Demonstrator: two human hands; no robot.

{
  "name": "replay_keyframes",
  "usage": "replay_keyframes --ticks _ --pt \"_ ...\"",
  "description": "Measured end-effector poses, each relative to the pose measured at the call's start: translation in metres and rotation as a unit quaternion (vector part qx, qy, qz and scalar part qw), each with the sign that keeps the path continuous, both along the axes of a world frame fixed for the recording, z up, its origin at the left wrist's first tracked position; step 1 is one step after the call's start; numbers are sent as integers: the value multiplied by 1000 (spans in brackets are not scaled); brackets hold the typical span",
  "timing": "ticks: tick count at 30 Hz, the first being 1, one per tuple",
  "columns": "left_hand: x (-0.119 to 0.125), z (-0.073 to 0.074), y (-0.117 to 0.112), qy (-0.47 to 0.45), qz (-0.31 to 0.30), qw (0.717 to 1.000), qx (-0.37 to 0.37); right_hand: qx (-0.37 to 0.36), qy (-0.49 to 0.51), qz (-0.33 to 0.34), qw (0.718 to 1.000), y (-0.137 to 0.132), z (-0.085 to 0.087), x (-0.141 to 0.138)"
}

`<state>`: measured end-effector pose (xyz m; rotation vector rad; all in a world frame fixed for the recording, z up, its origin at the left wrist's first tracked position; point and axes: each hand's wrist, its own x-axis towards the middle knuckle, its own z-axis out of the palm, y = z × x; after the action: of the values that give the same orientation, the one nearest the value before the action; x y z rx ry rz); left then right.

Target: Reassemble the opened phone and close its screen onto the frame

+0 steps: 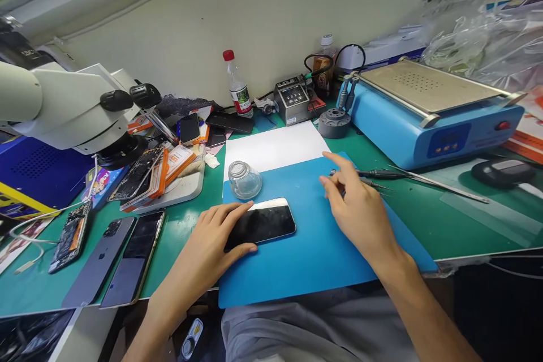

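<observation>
Head | left hand [214, 232] holds phone [269, 223] | jar [245, 182] (glass) beside | bottle [240, 93] beyond

Dark-screened phone [271, 223] lying flat on a blue mat [297, 277], its left end under the left hand [214, 232].
The phone lies face up, its long sides running roughly left to right, the right end angled slightly away from the person; its screen is black, a pale band of glare along the far side, with rounded corners and a thin, light metallic rim, the fingers reaching over its far edge and the thumb at its near one, while a slim dark tool [384, 173] lies beyond the right hand [365, 209], partly hidden by it, so whether the two touch is hard to tell.
</observation>
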<state>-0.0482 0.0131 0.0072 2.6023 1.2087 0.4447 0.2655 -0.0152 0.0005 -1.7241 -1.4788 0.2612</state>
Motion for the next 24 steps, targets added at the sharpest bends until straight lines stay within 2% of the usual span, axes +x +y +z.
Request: replay_keyframes --ticks 3,7,13,18,24 --pt "1 1 0 6 -18 998 57 -31 48 57 997 -1 4 -2" --pt "2 -2 -12 -11 -28 987 156 -97 117 138 979 -10 11 -13" --pt "4 -9 -27 -59 -17 963 263 -155 233 183 942 -32 11 -33" --pt "4 -15 -32 -101 0 949 297 -148 324 206 912 -36 11 -49" --pt "10 -23 -37 -163 24 950 265 -131 363 238 891 -32 16 -58"
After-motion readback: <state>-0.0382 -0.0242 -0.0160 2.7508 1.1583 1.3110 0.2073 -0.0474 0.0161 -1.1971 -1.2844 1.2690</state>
